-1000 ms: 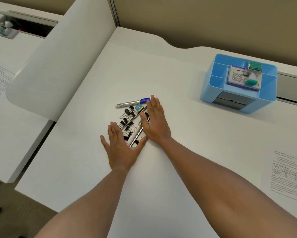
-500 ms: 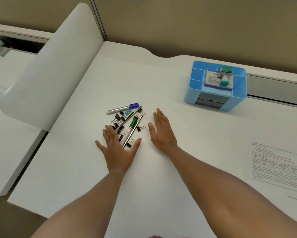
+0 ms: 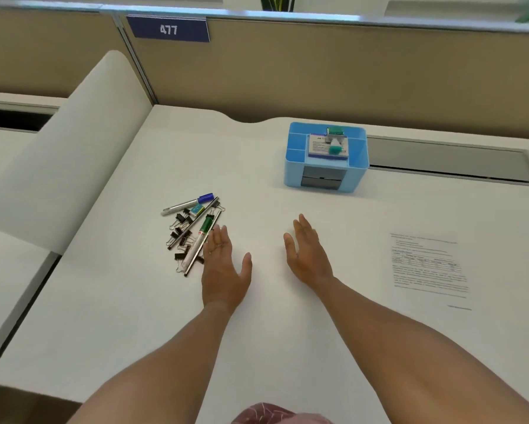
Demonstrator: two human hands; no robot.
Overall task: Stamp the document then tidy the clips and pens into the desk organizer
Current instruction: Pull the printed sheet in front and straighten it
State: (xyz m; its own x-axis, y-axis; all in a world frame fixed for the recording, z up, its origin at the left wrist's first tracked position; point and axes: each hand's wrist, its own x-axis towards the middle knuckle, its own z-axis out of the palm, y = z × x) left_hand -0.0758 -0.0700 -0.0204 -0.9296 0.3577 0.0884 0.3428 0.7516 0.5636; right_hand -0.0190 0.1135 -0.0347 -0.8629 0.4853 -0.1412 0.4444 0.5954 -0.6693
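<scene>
Head view: both hands lie flat, fingers straight and holding nothing; the left hand (image 3: 225, 267) has its fingertips just beside the pens (image 3: 202, 237) and black clips (image 3: 180, 232) heaped on the counter (image 3: 128, 301). The right hand (image 3: 307, 255) sits apart from it, between that heap and the printed document (image 3: 428, 266). Farther back stands the blue desk organizer (image 3: 326, 157), a stamp (image 3: 336, 142) on top.

I see pens and clips (image 3: 193, 232) piled left-centre on desk (image 3: 134, 301), left hand (image 3: 223, 270) just right of pile, right hand (image 3: 307, 255) further right. Organizer (image 3: 326, 156) behind hands. Document (image 3: 428, 264) at right.
</scene>
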